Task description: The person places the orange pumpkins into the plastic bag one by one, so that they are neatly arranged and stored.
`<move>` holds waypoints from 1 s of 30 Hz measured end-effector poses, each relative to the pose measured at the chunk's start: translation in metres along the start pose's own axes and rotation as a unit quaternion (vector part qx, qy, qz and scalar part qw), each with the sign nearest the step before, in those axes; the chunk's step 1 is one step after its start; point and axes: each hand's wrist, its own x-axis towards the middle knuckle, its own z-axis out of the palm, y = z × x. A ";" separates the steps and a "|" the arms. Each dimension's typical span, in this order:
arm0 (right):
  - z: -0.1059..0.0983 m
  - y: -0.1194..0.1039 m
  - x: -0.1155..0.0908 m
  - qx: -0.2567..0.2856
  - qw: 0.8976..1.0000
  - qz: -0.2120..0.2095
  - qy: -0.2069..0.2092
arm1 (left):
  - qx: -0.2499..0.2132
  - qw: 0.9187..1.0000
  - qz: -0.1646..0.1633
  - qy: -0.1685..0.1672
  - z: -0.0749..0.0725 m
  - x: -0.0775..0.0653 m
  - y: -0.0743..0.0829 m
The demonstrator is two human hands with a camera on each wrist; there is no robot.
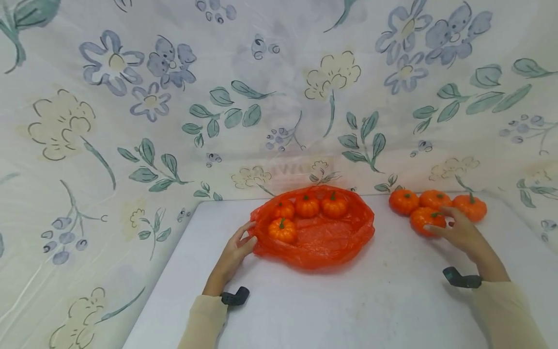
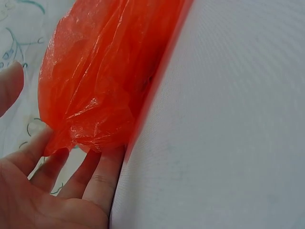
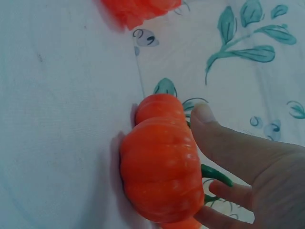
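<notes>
I have the right hand spread wide over a glossy orange ribbed pumpkin with a green stem, right of the frame; whether that grip touches it, I cannot tell. Three matching pumpkins cluster beside it. Left of centre, my left hand, its grip also wide, rests fingers against a crumpled red plastic bag holding four similar pumpkins on the white surface.

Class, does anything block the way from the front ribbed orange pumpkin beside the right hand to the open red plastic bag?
No other object visibly does: white tabletop lies between pumpkin and bag. Only the bag's raised rim stands before its opening.
</notes>
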 end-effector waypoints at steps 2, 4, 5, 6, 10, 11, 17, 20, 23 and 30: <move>0.000 0.001 0.001 -0.002 1.000 0.006 -0.007 | -0.004 1.000 0.002 0.001 0.000 0.001 0.000; 0.001 0.003 0.002 -0.003 1.000 0.003 -0.009 | -0.007 1.000 0.004 0.002 0.000 0.001 0.001; 0.001 0.004 0.002 -0.001 1.000 0.002 -0.008 | -0.006 1.000 0.004 0.003 0.000 0.002 0.001; 0.001 0.004 0.003 0.001 1.000 0.000 -0.007 | -0.007 1.000 0.004 0.004 0.000 0.002 0.001; 0.004 0.009 0.005 0.005 1.000 -0.002 -0.004 | 0.001 1.000 -0.007 0.010 0.000 0.004 0.000; 0.005 0.010 0.006 0.007 1.000 -0.004 -0.003 | 0.002 1.000 -0.008 0.011 0.001 0.004 0.000; 0.007 0.014 0.005 0.010 1.000 -0.005 0.001 | 0.028 0.999 -0.025 0.020 0.002 0.005 -0.002; 0.009 0.015 0.005 0.008 1.000 -0.003 0.006 | 0.035 0.999 -0.025 0.020 0.003 0.005 -0.004; 0.010 0.014 0.004 0.010 1.000 -0.001 0.007 | 0.034 0.999 -0.024 0.022 0.003 0.005 -0.005; 0.009 0.016 0.007 0.002 1.000 -0.007 0.008 | 0.039 0.999 -0.026 0.027 0.002 0.006 -0.005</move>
